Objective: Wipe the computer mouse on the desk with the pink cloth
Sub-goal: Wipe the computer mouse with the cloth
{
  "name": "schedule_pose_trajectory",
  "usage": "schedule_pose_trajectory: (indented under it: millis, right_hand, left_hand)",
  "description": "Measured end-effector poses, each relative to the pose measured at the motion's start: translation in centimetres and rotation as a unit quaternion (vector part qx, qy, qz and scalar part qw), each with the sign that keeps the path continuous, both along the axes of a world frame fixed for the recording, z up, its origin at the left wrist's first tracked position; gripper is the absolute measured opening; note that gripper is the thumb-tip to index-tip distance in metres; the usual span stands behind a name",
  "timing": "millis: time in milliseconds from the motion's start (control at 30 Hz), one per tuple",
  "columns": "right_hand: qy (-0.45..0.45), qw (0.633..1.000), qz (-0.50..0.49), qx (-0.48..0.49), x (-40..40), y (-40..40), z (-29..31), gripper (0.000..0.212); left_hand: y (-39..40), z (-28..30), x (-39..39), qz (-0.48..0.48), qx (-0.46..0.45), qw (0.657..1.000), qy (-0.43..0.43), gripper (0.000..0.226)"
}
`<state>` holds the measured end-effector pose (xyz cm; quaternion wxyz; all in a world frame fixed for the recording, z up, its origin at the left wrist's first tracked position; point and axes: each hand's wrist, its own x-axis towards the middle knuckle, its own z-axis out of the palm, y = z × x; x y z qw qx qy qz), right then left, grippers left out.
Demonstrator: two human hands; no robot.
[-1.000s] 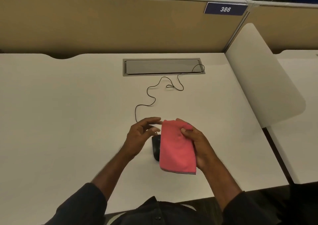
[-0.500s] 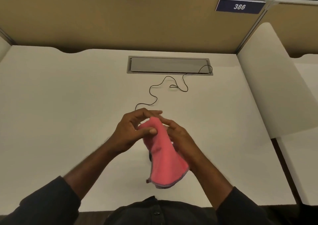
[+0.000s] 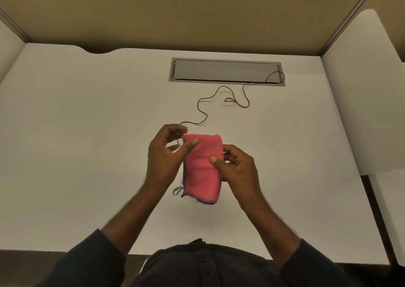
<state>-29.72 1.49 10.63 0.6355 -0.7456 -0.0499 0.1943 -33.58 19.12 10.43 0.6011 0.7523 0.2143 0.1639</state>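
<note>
Pink cloth (image 3: pixel 202 168) now folded flat, both hands pinching its sides, left (image 3: pixel 163 155), right (image 3: pixel 235 168), mouse hidden

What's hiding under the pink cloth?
The pink cloth, held by both hands, covers that spot. Only a thin black cable shows, running toward it across the desk. No mouse is visible.

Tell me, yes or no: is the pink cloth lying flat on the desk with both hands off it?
No: the left hand and right hand each pinch the pink cloth, holding it above the desk.

White desk (image 3: pixel 87 155) (black cable (image 3: pixel 202 111) atop)
</note>
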Motion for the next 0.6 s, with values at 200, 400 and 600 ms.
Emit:
schedule_pose_trajectory:
  millis: [200,400,600]
  right_hand:
    - [0.038,0.998,-0.041,0.028,-0.5,0.2,-0.3,0.027]
    - [0.087,0.991,-0.007,0.104,-0.9,0.7,-0.4,0.025]
    - [0.078,0.986,0.075,0.126,-0.4,0.4,-1.5,0.036]
  left_hand:
    - [-2.7,-1.4,-2.6,-0.103,0.07,0.992,0.019,0.06]
    - [-2.5,-1.9,-2.4,-0.141,0.053,0.988,0.04,0.07]
    - [-0.7,-2.7,-2.7,-0.112,-0.11,0.987,0.032,0.061]
